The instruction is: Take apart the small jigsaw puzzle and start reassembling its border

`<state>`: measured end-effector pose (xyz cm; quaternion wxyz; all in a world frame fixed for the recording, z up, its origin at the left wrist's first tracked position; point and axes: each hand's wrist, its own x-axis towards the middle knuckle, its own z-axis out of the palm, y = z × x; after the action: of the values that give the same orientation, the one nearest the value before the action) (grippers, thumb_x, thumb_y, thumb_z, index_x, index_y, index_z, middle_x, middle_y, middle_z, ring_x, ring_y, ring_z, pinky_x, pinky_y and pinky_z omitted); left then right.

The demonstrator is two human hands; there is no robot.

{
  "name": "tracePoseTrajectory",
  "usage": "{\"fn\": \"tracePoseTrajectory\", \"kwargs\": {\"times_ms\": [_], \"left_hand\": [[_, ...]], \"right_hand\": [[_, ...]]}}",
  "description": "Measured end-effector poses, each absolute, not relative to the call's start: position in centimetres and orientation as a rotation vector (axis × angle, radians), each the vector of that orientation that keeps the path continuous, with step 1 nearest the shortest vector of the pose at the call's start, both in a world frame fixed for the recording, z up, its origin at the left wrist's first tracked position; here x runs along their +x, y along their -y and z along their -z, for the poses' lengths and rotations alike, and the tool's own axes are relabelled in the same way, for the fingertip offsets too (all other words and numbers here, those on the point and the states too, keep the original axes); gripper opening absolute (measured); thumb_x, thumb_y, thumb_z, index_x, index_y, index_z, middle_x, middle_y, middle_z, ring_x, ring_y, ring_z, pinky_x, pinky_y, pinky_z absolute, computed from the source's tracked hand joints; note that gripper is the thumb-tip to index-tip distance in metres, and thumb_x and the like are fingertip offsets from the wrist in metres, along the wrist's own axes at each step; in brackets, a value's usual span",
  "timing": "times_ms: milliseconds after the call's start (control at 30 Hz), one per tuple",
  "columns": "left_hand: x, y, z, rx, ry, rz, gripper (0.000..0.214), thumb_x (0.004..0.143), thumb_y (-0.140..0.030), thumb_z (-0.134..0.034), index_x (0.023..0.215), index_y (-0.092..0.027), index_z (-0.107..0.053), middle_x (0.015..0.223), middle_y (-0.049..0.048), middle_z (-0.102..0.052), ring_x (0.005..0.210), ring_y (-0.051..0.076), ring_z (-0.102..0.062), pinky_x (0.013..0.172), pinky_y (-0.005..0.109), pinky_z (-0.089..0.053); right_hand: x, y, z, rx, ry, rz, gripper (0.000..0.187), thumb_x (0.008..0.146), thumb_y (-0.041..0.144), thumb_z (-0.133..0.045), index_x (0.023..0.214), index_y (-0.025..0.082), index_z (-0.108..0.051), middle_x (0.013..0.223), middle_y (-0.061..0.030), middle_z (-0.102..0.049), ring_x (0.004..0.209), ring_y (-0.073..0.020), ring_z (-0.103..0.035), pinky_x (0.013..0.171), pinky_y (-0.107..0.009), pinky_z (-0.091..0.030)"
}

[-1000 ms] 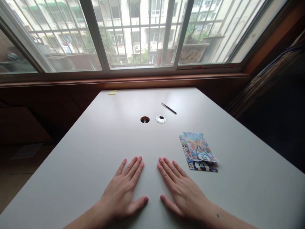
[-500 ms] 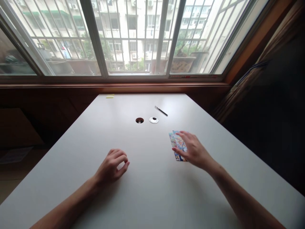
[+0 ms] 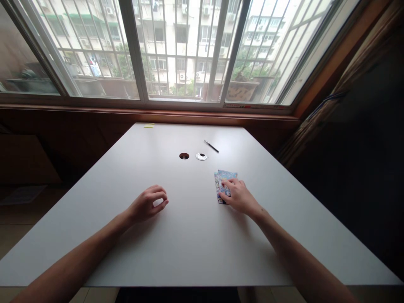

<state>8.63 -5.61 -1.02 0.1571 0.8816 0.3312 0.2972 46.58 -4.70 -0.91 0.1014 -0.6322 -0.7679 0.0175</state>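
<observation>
Both hands have moved since a second ago, when they lay flat on the counter (image 3: 186, 244): the left hand (image 3: 147, 203) has drawn into a loose curl, and the right hand (image 3: 239, 197) has come over the printed sheets. The left hand sits low over the counter, thumb close to its fingertips, nothing visible in it. To its right, the lower sheet (image 3: 216, 184) shows as a strip on the counter; the upper sheet (image 3: 227, 174) overlaps it, partly hidden by fingers. Both look like thin, glossy paper or card, so they should be light, bendy, rather slippery against each other and easily creased. The lower one's bare left edge would suit a pinch; the upper is better lifted by a corner, since pressing its face could slide it. Over them, the right hand's thumb and index finger stand narrowly apart; whether they grip anything I cannot tell.
</observation>
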Motion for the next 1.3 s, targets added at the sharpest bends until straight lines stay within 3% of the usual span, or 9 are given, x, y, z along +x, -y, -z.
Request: {"fn": "tracePoseTrajectory", "kwargs": {"times_ms": [367, 533, 633, 767, 1167, 1300], "left_hand": [[8.6, 5.1, 1.4, 2.487, -0.943, -0.861, 0.016, 0.094, -0.023, -0.054, 0.082, -0.018, -0.064, 0.090, 0.0068, -0.065, 0.085, 0.017, -0.061, 0.080, 0.029, -0.050], [8.6, 5.1, 1.5, 2.457, -0.963, -0.874, 0.018, 0.094, -0.026, -0.053, 0.083, -0.017, -0.065, 0.091, 0.0080, -0.065, 0.086, 0.017, -0.061, 0.080, 0.030, -0.051], [8.5, 5.2, 1.6, 2.440, -0.975, -0.871, 0.018, 0.093, -0.027, -0.054, 0.083, -0.017, -0.066, 0.091, 0.0082, -0.066, 0.087, 0.018, -0.061, 0.082, 0.030, -0.051], [8.4, 5.4, 1.7, 2.419, -1.004, -0.857, 0.016, 0.092, -0.026, -0.056, 0.082, -0.018, -0.067, 0.092, 0.0079, -0.066, 0.087, 0.018, -0.061, 0.082, 0.030, -0.051], [7.7, 4.5, 1.6, 2.324, -1.135, -0.888, 0.016, 0.090, -0.024, -0.056, 0.083, -0.015, -0.066, 0.091, 0.0079, -0.064, 0.078, 0.015, -0.058, 0.070, 0.025, -0.050], [7.7, 4.5, 1.5, 2.317, -1.161, -0.880, 0.015, 0.090, -0.025, -0.054, 0.086, -0.015, -0.066, 0.094, 0.0082, -0.063, 0.081, 0.015, -0.058, 0.071, 0.025, -0.051]], "right_hand": [[44.3, 5.0, 0.6, -1.818, 2.178, 0.000, 0.017, 0.095, 0.030, -0.051, 0.089, 0.018, -0.062, 0.095, -0.0088, -0.064, 0.094, -0.0227, -0.058, 0.083, -0.031, -0.045], [46.1, 4.5, -0.3, -2.034, 1.902, 0.101, 0.028, 0.101, 0.028, -0.033, 0.099, 0.016, -0.058, 0.095, -0.0141, -0.066, 0.084, -0.0235, -0.058, 0.066, -0.031, -0.038], [47.2, 4.3, -0.3, -2.087, 1.865, 0.043, 0.029, 0.102, 0.029, -0.031, 0.103, 0.015, -0.057, 0.086, -0.0121, -0.067, 0.067, -0.0203, -0.055, 0.059, -0.030, -0.031], [47.1, 4.2, 0.4, -2.046, 1.905, -0.059, 0.028, 0.101, 0.031, -0.032, 0.104, 0.015, -0.056, 0.079, -0.0108, -0.066, 0.061, -0.0201, -0.053, 0.058, -0.029, -0.027], [44.0, 5.8, 1.0, -1.758, 1.838, -0.358, 0.032, 0.099, 0.043, -0.029, 0.098, 0.021, -0.052, 0.074, -0.0079, -0.065, 0.066, -0.0253, -0.060, 0.060, -0.031, -0.039], [43.0, 6.5, 1.2, -1.620, 1.839, -0.497, 0.034, 0.100, 0.047, -0.028, 0.092, 0.022, -0.050, 0.072, -0.0042, -0.064, 0.062, -0.0215, -0.060, 0.058, -0.030, -0.045]]}}
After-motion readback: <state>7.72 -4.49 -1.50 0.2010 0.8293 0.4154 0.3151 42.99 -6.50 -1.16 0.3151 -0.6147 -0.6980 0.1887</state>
